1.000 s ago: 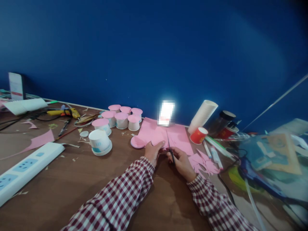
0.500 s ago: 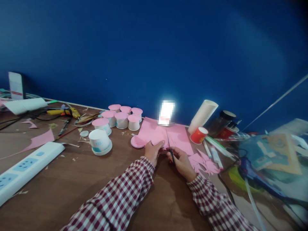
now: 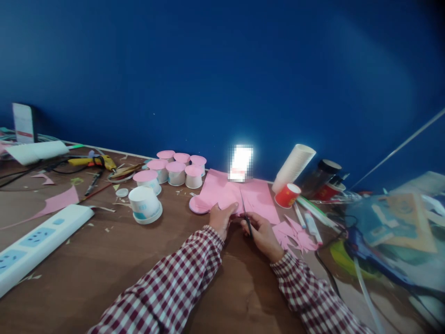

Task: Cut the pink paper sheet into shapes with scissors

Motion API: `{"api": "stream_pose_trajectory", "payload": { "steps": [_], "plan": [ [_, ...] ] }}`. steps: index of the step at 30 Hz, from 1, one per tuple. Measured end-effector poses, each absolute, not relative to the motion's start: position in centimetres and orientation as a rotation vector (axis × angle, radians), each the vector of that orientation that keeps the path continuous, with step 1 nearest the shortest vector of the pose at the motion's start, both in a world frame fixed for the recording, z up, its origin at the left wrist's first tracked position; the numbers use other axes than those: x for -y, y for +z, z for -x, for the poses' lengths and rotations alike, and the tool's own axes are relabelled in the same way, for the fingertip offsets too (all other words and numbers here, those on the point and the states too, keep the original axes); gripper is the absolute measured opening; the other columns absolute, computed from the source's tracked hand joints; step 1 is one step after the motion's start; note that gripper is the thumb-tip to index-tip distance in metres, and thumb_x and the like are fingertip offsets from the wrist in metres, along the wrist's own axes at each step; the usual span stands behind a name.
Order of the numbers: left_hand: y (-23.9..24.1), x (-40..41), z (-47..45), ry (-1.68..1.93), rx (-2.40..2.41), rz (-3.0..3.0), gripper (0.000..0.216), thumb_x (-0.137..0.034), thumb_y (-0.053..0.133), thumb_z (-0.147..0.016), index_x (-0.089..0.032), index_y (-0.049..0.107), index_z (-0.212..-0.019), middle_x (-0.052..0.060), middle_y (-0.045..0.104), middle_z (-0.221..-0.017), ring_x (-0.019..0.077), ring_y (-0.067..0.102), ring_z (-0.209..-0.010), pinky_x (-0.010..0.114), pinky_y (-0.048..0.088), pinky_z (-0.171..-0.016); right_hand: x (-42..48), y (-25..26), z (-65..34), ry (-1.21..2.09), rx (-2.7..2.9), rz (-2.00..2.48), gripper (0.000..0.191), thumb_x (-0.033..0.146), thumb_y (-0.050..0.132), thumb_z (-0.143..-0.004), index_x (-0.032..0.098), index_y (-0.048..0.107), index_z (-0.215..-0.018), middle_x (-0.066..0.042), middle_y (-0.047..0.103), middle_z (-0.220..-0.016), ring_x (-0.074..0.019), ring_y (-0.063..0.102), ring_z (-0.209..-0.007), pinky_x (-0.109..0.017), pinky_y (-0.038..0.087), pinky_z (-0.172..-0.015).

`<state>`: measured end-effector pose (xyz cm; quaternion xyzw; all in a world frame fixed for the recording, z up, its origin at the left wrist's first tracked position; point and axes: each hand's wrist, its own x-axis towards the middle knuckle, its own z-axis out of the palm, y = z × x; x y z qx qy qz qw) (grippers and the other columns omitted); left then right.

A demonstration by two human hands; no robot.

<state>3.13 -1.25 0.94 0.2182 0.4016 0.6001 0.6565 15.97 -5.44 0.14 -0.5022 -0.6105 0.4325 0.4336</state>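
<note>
My left hand (image 3: 221,220) pinches a piece of pink paper (image 3: 228,198), thumb on top and the other fingers beneath. Close to its right, my right hand (image 3: 260,233) is closed round a pair of scissors (image 3: 247,219), with the blades pointing away from me along the paper's right side. Behind both hands lies a larger pink sheet (image 3: 264,197). A round pink paper piece (image 3: 199,205) rests just left of my left hand. Pink paper offcuts (image 3: 295,234) are scattered to the right of my right hand.
Several white cups topped with pink discs (image 3: 175,172) stand at the back left, near an uncovered white tub (image 3: 143,204). A power strip (image 3: 45,243) lies at left. Stacked paper cups (image 3: 295,164), a red cup (image 3: 288,195) and a blue glue gun (image 3: 371,260) are at right.
Almost nothing differs. Both hands, the paper and the scissors keep practically the same position; the whole view has shifted very slightly.
</note>
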Motion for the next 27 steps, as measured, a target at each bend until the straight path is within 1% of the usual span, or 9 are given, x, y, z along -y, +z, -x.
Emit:
{"api": "stream_pose_trajectory", "payload": {
  "steps": [5,11,18,27],
  "plan": [
    [0.65,1.21,-3.22,1.351,-0.911,-0.518,0.038,-0.026,0.08,-0.049,-0.012,0.059,-0.078,0.0,0.06,-0.063,0.0116,0.055,-0.051,0.026,0.046,-0.05,5.55,0.48,-15.87,1.09,1.502,1.249,0.037,0.044,0.06,-0.08,0.015,0.059,-0.102,0.001,0.054,-0.061,-0.0116,0.05,-0.053,-0.023,0.043,-0.049],
    [0.65,1.22,-3.19,1.354,-0.936,-0.541,0.037,-0.026,0.08,-0.049,-0.013,0.058,-0.075,-0.001,0.059,-0.061,0.0106,0.054,-0.05,0.025,0.046,-0.05,5.55,0.49,-15.87,1.089,1.505,1.251,0.036,0.043,0.06,-0.08,0.015,0.06,-0.102,0.001,0.055,-0.062,-0.0121,0.051,-0.054,-0.023,0.044,-0.051],
    [0.37,1.11,-3.14,1.357,-0.94,-0.549,0.039,-0.027,0.08,-0.05,-0.012,0.059,-0.079,0.001,0.061,-0.065,0.0121,0.056,-0.053,0.026,0.047,-0.05,5.48,0.41,-15.93,1.08,1.514,1.25,0.035,0.042,0.06,-0.08,0.015,0.06,-0.102,0.001,0.054,-0.061,-0.0115,0.05,-0.054,-0.022,0.043,-0.05],
    [0.38,1.07,-3.14,1.361,-0.945,-0.509,0.04,-0.026,0.08,-0.049,-0.011,0.06,-0.08,0.001,0.061,-0.065,0.0108,0.055,-0.052,0.024,0.045,-0.049,5.42,0.46,-15.93,1.069,1.521,1.254,0.036,0.042,0.06,-0.08,0.014,0.06,-0.102,0.002,0.052,-0.061,-0.0113,0.049,-0.053,-0.022,0.041,-0.049]
  ]
}}
